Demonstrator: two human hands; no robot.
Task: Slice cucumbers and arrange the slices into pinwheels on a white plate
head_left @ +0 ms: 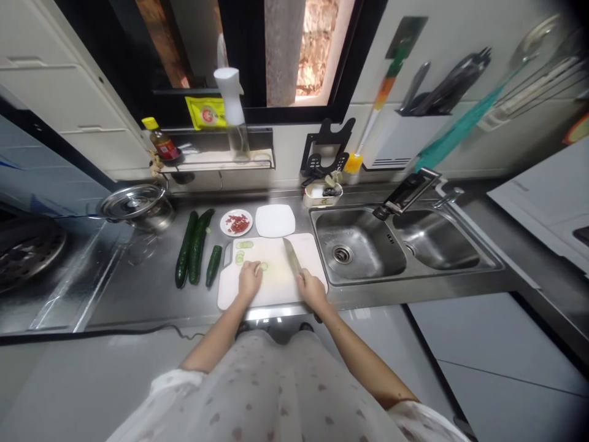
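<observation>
Holding one knife (291, 256), three cucumbers (197, 248), two plates (275, 220)

No words or numbers can be read anywhere. In the upper left of the frame, a yellow packet (206, 112) by the window carries a round red mark, possibly a brand logo, too blurred to read. To its left, a yellow-capped bottle (162, 144) bears a red label, equally illegible.

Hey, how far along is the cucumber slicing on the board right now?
Early on. Done: a few cucumber slices lie on the cutting board, and chopped red bits sit on a small plate. In hand: the right hand holds the knife; the left hand rests by one slice. Left: two long cucumbers and a shorter piece lie uncut on the counter.
</observation>
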